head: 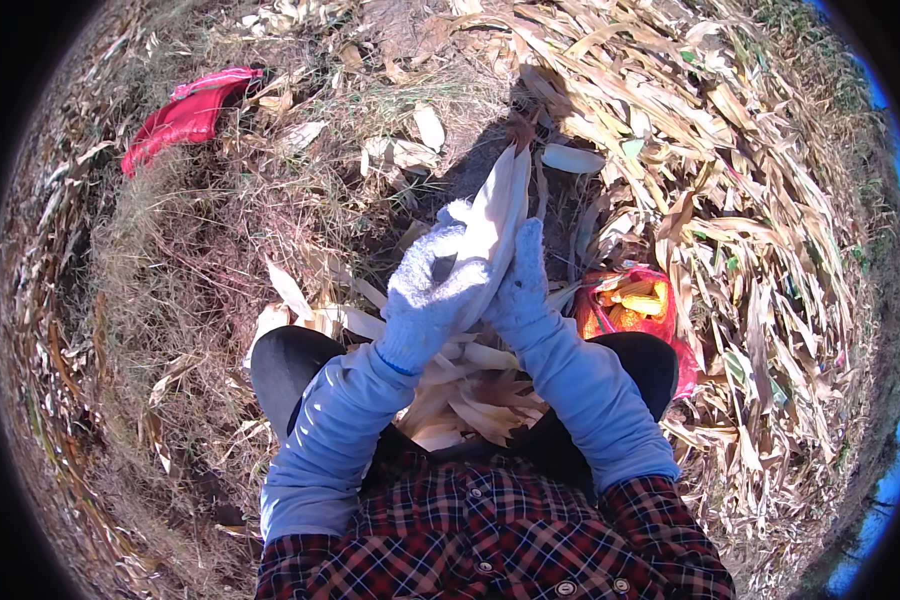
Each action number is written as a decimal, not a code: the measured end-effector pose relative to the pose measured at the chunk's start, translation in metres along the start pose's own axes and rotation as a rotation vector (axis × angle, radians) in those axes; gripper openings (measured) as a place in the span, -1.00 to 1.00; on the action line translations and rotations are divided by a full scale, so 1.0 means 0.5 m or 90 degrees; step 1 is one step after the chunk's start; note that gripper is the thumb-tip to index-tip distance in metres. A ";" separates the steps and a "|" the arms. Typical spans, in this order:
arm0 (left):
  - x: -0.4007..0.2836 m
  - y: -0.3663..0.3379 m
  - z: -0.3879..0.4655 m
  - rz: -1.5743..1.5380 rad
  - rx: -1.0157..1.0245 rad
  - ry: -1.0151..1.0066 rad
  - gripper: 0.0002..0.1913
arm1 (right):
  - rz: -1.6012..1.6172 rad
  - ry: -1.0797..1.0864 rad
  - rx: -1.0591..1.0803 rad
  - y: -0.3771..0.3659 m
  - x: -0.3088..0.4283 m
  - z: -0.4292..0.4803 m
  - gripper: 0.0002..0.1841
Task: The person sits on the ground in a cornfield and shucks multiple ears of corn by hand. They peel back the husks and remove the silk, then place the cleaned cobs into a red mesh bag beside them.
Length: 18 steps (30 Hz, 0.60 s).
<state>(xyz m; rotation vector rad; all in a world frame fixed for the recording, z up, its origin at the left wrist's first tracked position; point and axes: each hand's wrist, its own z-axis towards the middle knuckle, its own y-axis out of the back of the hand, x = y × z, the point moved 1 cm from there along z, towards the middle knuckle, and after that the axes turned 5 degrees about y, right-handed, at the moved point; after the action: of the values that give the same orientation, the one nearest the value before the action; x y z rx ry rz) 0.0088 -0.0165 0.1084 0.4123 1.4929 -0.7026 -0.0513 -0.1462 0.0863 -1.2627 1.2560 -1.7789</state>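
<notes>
An ear of corn in its pale dry husk (504, 202) is between my two gloved hands, its silk tip pointing away from me. My left hand (436, 281), in a white knit glove, grips the ear from its left side. On the other side my right hand (520, 281), gloved too, presses against the husk near its lower part. The kernels are hidden by the husk. Below my hands, loose husks (487, 401) lie heaped between my knees.
By my right knee sits a red mesh bag (667, 322) holding several husked yellow cobs (637, 300). A red sack (184, 116) lies at the upper left. Dry corn stalks (765, 225) cover the ground on the right, and loose pale husks (427, 127) lie ahead.
</notes>
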 end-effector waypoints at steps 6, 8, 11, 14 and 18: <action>0.014 -0.013 -0.011 -0.002 -0.088 -0.066 -0.74 | -0.143 0.073 -0.059 -0.023 -0.002 0.017 0.09; -0.003 -0.016 -0.009 -0.104 -0.112 -0.041 -0.77 | -0.066 0.032 -0.072 -0.006 0.006 0.007 0.06; 0.012 0.016 -0.002 -0.131 -0.156 -0.050 -0.84 | -0.280 0.101 -0.114 0.028 0.000 0.007 -0.05; 0.031 0.041 0.008 -0.352 -0.142 0.038 -0.83 | 0.075 -0.007 -0.076 0.033 0.022 0.011 -0.13; 0.000 0.052 0.018 -0.502 -0.102 0.258 -0.76 | -0.038 -0.004 -0.159 0.011 0.021 0.005 -0.14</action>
<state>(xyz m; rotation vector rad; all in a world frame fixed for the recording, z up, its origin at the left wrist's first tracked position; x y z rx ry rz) 0.0324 -0.0032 0.1044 -0.2004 2.1044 -1.1439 -0.0529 -0.1582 0.0852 -1.4543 1.4873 -1.6961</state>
